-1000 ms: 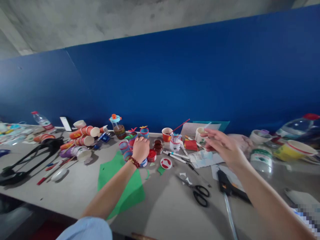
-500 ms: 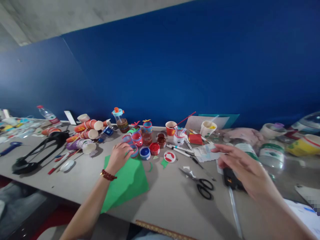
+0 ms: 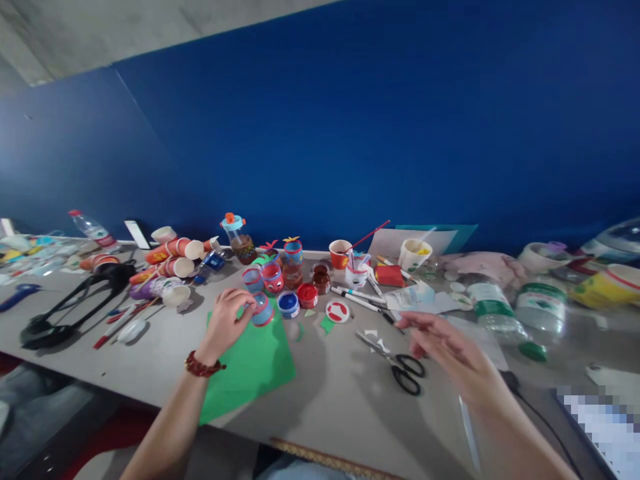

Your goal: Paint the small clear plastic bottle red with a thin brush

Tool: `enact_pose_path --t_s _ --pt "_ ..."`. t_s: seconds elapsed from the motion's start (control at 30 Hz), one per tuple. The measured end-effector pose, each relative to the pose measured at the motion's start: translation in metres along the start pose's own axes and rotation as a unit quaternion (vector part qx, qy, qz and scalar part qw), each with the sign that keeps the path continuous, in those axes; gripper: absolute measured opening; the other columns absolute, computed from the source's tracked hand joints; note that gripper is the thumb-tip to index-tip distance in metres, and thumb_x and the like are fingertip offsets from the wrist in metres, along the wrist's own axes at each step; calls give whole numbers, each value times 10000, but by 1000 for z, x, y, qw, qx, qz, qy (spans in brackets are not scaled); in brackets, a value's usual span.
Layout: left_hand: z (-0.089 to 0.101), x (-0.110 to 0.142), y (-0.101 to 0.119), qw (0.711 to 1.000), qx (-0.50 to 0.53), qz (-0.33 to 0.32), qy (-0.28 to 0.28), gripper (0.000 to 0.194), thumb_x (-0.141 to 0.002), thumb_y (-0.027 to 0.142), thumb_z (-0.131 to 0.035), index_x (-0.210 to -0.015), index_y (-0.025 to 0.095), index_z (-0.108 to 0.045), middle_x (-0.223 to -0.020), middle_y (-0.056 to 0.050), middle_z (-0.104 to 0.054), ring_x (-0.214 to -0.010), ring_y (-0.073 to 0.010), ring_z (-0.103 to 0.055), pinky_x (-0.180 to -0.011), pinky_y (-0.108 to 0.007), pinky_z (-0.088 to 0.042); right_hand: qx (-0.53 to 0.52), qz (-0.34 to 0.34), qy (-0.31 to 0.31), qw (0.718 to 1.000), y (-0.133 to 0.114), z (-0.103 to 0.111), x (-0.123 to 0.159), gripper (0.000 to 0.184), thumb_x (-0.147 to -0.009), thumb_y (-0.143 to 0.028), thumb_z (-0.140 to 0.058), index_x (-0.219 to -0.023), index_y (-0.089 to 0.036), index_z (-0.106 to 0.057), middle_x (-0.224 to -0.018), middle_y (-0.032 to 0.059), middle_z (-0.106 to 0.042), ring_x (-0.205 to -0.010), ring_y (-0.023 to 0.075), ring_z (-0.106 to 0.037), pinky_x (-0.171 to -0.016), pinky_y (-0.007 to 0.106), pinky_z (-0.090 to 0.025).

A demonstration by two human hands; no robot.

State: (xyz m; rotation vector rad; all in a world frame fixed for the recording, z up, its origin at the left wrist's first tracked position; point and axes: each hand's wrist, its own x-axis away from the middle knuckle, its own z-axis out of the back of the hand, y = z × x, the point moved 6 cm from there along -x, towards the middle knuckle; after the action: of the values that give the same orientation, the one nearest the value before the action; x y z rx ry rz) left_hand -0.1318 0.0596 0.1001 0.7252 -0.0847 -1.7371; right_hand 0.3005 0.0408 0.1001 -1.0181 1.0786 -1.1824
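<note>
My left hand [image 3: 229,327], with a beaded bracelet at the wrist, is closed on a small clear cup [image 3: 263,311] painted blue and red. This cup is at the far edge of a green paper sheet [image 3: 250,373]. My right hand [image 3: 447,350] is over the table on the right, fingers loosely stretched and apart, with nothing seen in them. Just left of it lie black-handled scissors [image 3: 406,375] with white paper scraps [image 3: 377,341] by the blades. Open pots of blue paint [image 3: 289,304] and red paint [image 3: 307,295] stand right of the cup.
Other painted cups [image 3: 273,277] stand behind. A red paper cup [image 3: 341,253] with a brush, several markers [image 3: 356,297] and a red-stained lid [image 3: 337,311] are mid-table. Plastic bottles [image 3: 490,307] lie right. Bundled paper cups [image 3: 175,250] and a black frame-like object [image 3: 75,310] are left.
My left hand has drawn the small cup nearer and slightly left, away from the other cups. My right hand has moved left and down, towards the scissors.
</note>
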Motion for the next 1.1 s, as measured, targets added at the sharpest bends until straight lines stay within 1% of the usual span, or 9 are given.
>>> enact_pose_path --t_s 0.1,0.2,0.3,0.47,0.7,0.8,0.87,1.0,1.1 --pt "4 4 30 980 191 30 -39 244 -1010 383 -558 -896 205 -680 -996 -82 -712 -1006 -232 -651 -932 -361 -499 -28 -24 -39 999 6 -30 10 469 -879 -631 -709 -1101 -222 -759 -1080 130 -783 -817 231 -724 -734 341 -620" --pt "-7 1 77 947 302 9 -107 258 -1012 382 -569 -861 197 -668 -987 -83 -697 -1007 -224 -646 -922 -333 -496 -46 -8 -79 996 5 -63 17 521 -888 -629 -702 -1225 -232 -713 -1162 141 -762 -982 266 -712 -898 414 -590" --pt "-25 -5 118 918 360 -27 -164 273 -1019 365 -559 -828 191 -645 -959 -85 -696 -982 -218 -639 -932 -337 -481 -111 -18 -102 988 10 -84 19 615 -849 -621 -756 -1333 -257 -641 -1261 141 -724 -1117 286 -682 -1024 464 -531" --pt "-52 -12 151 890 398 -57 -216 275 -1011 375 -551 -835 189 -651 -979 -89 -699 -995 -227 -636 -960 -359 -465 -238 -99 -134 957 27 -98 28 691 -807 -585 -818 -1382 -280 -586 -1227 114 -726 -1141 294 -686 -965 454 -555" --pt "-67 -18 166 879 407 -46 -246 317 -989 448 -574 -824 208 -699 -968 -90 -724 -1027 -262 -650 -1020 -413 -475 -272 -119 -119 947 34 -100 35 712 -743 -477 -901 -1363 -293 -606 -1253 99 -740 -1185 305 -695 -1017 466 -542" --pt "-73 -13 159 874 446 -11 -193 282 -978 458 -621 -1077 221 -739 -1215 -114 -715 -1211 -296 -621 -1098 -438 -448 -286 -126 -102 945 35 -99 34 685 -753 -471 -894 -1352 -286 -616 -1287 114 -734 -1203 319 -691 -1018 485 -548" --pt "-80 -4 148 866 479 34 -139 454 -941 483 -689 -1331 256 -648 -1406 -118 -639 -1306 -313 -580 -1126 -442 -438 -292 -123 -89 944 36 -97 33 677 -761 -475 -889 -1350 -287 -614 -1306 118 -727 -1221 324 -681 -1013 488 -553" --pt "-109 23 135 820 542 101 -153 693 -799 492 -857 -1402 275 -592 -1411 -121 -637 -1237 -326 -638 -1063 -428 -511 -241 -88 -72 964 35 -91 29 708 -764 -490 -885 -1373 -280 -591 -1242 106 -735 -1149 305 -702 -1022 478 -545" --pt "-122 35 138 775 595 120 -175 715 -766 416 -905 -1399 294 -595 -1386 -112 -667 -1237 -321 -656 -1063 -427 -526 -184 -58 -59 979 31 -89 28 762 -759 -504 -883 -1413 -271 -569 -1204 101 -729 -1084 290 -714 -1009 459 -549"
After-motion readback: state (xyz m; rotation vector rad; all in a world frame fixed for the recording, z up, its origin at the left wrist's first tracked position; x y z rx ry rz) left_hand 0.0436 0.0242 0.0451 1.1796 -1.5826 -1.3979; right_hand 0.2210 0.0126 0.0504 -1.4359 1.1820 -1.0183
